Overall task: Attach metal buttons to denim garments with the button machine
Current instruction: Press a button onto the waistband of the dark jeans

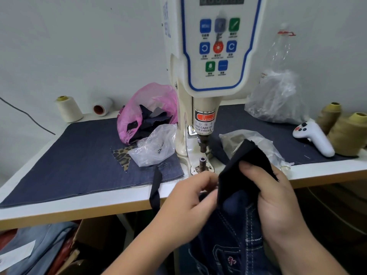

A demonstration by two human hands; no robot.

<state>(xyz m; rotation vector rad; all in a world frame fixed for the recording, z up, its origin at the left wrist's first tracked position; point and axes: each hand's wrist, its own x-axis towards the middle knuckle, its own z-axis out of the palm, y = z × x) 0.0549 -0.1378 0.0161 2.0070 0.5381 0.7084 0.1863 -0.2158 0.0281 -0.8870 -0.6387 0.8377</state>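
Below the machine's lower die (pixel 202 163) both my hands pinch the denim garment (pixel 236 225) — right hand (pixel 278 197) grips the dark flap, left hand (pixel 190 197) its edge — the die lies just ahead, nearer my left.

A plain pale wall (pixel 79 46) rises behind a white worktable (pixel 79 207).

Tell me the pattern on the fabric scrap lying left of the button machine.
Leopard print, brown with black spots, on the fabric scrap; the head view shows it, partly under a clear bag.
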